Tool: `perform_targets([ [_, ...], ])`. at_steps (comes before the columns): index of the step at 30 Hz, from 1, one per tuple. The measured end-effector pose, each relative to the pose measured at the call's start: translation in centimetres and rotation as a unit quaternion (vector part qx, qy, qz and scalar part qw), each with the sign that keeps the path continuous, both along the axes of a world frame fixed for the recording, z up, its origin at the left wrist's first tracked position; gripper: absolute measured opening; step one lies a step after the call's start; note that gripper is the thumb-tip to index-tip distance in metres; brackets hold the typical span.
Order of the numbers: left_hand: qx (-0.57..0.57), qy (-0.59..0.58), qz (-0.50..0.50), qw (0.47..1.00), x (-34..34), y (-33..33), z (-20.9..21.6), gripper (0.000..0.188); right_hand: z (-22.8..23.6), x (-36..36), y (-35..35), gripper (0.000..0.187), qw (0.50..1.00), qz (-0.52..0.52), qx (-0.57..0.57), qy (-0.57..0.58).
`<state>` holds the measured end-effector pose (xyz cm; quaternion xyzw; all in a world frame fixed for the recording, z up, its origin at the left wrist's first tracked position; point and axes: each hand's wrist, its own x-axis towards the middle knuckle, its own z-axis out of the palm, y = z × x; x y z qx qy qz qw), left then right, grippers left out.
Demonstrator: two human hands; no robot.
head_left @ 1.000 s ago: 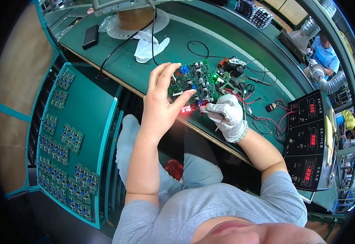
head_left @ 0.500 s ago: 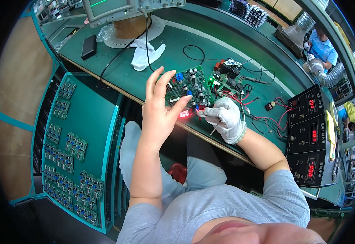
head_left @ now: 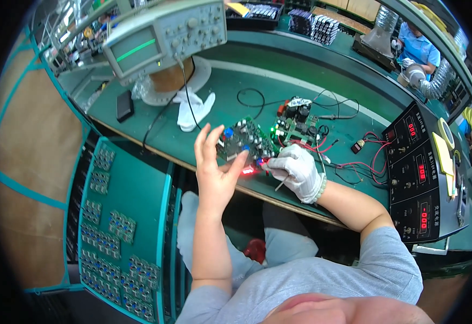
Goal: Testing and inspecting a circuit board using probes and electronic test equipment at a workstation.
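Lying far left: small circuit boards (head_left: pixel 121 227) on a green tray (head_left: pixel 138 186). Then an oscilloscope (head_left: pixel 182 35) with a straight green trace, and a white glove (head_left: pixel 193 110) on the bench (head_left: pixel 225 89). Your bare left hand (head_left: pixel 216 181) grips the green board (head_left: pixel 241 135) by its left side, tilted, near the bench edge. Your gloved right hand (head_left: pixel 299 170) is closed around a thin rod (head_left: pixel 282 184), fingertips at the lower-right corner; can't tell contact. Wired second board (head_left: pixel 292 134) just behind; power supplies (head_left: pixel 409 194) far right, displays lit red.

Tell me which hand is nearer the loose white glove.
Left. The bare left hand, holding the circuit board, is just below the loose white glove in frame; the gloved right hand is farther, below and rightward.
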<state>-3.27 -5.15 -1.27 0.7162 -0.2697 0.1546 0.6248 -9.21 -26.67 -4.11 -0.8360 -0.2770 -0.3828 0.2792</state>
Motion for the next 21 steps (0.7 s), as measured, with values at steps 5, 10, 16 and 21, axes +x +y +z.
perform_targets([
  [5,0.019,0.006,0.019,1.000,0.07,-0.05,0.13,0.066,-0.01,-0.10,0.05,0.031,1.000,-0.004,-0.005,-0.025],
  [10,0.030,0.026,0.023,0.999,0.16,0.23,0.02,0.066,-0.11,-0.28,-0.19,0.037,0.999,-0.007,-0.035,-0.017],
  [16,0.078,-0.016,0.076,0.994,-0.13,0.36,0.09,0.066,-0.42,-0.24,-0.46,0.044,0.999,0.000,-0.026,-0.022],
  [21,0.099,-0.139,0.140,0.975,0.13,0.38,0.44,0.060,0.09,-0.34,-0.17,0.040,1.000,0.001,-0.024,-0.011],
])
